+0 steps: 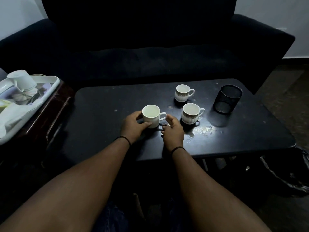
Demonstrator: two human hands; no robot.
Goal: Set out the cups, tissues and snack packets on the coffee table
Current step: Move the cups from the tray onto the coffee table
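Left hand (133, 124): wrapped around the plain mug (151, 116), which stands on the table (100, 118)
Right hand (172, 129): loose, empty, just beside the handle
Risk: a nudge of the handle could tip the mug
Cups: three on the table, one overturned on the tray (50, 84)
Tissues: possibly on the tray; too dim to tell
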